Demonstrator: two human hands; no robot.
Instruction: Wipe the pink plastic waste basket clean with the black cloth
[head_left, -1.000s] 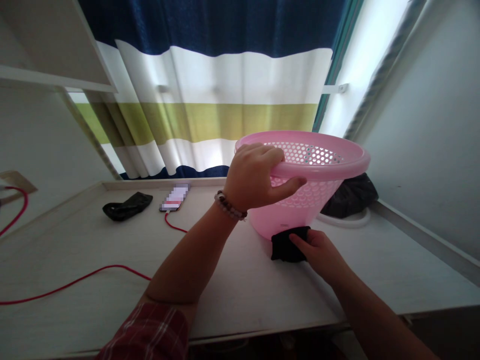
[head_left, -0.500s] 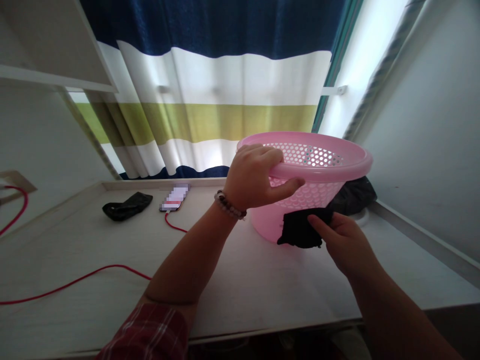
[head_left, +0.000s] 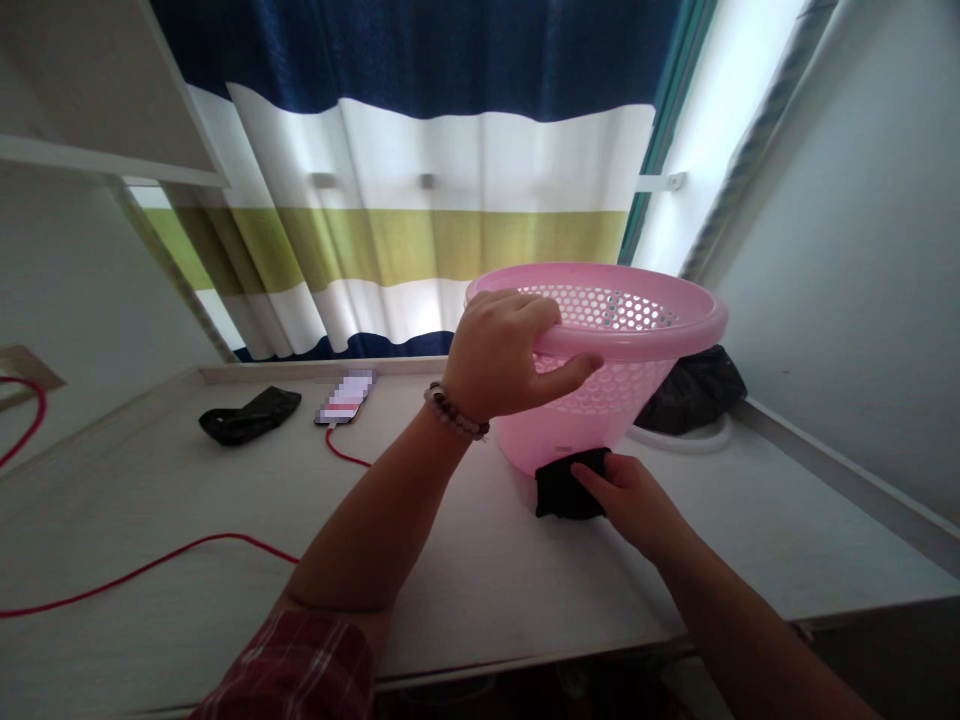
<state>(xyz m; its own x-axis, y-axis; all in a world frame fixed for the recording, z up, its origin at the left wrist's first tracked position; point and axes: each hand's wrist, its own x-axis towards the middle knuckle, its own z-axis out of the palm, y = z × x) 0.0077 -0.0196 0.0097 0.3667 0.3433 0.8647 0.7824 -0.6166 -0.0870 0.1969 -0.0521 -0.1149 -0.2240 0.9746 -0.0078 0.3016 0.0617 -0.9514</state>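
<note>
A pink plastic wastebasket (head_left: 645, 346) with a perforated upper wall stands on the white desk (head_left: 465, 590), leaning slightly. My left hand (head_left: 504, 350) is closed over the near left part of its rim, the thumb lying outside along the wall. Lower down, my right hand (head_left: 637, 505) pinches a folded black cloth (head_left: 564, 492) between thumb and fingers. The cloth lies against the outside of the basket near its base. What is inside the basket is hidden by its wall and my left hand.
Behind the basket on the right sit a black plastic bag (head_left: 694, 392) and a white ring (head_left: 697, 440). To the left lie another folded black bag (head_left: 251, 416) and a phone (head_left: 346, 398) on a red cable (head_left: 206, 540). A striped curtain (head_left: 420, 240) hangs at the back.
My right hand and the black cloth have moved left and down along the basket's outer wall, toward its base. My left hand keeps its grip on the rim.
</note>
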